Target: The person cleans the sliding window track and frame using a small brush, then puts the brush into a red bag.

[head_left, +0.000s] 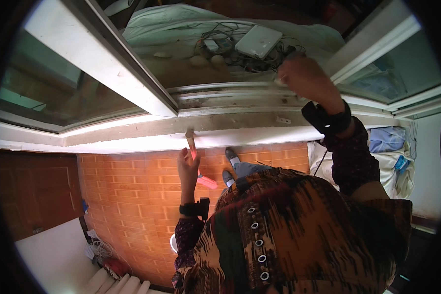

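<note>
My right hand [306, 76] is blurred and reaches over the window track [220, 99] at the right side of the window opening. Something small and pale shows at its fingertips, too blurred to name. Below the sill [239, 121], my left hand [188, 167] hangs with thumb and fingers apart. Just beyond it, a broom [207, 181] with a red head stands with its stick against the sill's front edge. Part of the stick is hidden behind the left hand. Dark bands with small devices are strapped to both wrists.
Beyond the track lie a white router-like box [259, 41], tangled cables and a pale cloth sheet [161, 22]. A sliding window frame [110, 62] stands at the left. Bundled fabric [388, 139] sits at right. Cables [102, 248] lie on the wood-patterned floor [132, 205].
</note>
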`<move>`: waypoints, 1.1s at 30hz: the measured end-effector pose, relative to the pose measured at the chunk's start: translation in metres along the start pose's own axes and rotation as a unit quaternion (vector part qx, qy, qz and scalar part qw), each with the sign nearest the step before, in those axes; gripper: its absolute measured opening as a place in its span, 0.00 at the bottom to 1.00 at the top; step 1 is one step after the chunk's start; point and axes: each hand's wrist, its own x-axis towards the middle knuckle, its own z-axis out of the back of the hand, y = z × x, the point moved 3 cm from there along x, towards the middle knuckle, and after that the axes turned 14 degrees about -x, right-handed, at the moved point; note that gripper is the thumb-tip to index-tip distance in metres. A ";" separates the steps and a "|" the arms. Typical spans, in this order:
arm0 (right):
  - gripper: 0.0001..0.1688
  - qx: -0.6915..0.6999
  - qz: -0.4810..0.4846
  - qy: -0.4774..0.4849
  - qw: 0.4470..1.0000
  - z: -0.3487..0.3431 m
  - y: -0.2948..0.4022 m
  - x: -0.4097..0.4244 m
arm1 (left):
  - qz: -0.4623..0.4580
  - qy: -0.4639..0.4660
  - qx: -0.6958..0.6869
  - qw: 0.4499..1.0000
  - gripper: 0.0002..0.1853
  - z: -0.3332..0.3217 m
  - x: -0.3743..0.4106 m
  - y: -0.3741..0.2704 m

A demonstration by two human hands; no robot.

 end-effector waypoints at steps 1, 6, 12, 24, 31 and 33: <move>0.05 0.000 0.030 0.050 0.998 -0.011 0.000 0.005 | -0.014 0.017 0.046 0.999 0.30 -0.007 0.007 -0.004; 0.04 0.204 0.112 -0.279 0.932 -0.067 0.076 0.084 | 0.008 -0.047 0.145 0.988 0.21 -0.022 0.015 -0.008; 0.08 0.379 0.128 -0.154 0.904 -0.008 0.071 0.136 | -0.059 -0.031 0.237 0.969 0.11 -0.006 0.018 0.000; 0.06 0.213 0.178 0.044 0.960 -0.029 0.059 0.139 | -0.010 -0.125 0.305 0.944 0.12 0.135 -0.043 -0.010; 0.10 0.428 0.126 -0.030 0.894 0.006 0.062 0.144 | 0.041 -0.075 0.430 0.899 0.19 0.152 -0.027 0.037; 0.09 0.371 0.174 0.070 0.910 0.010 0.026 0.109 | 0.064 -0.079 0.435 0.895 0.18 0.145 -0.034 0.062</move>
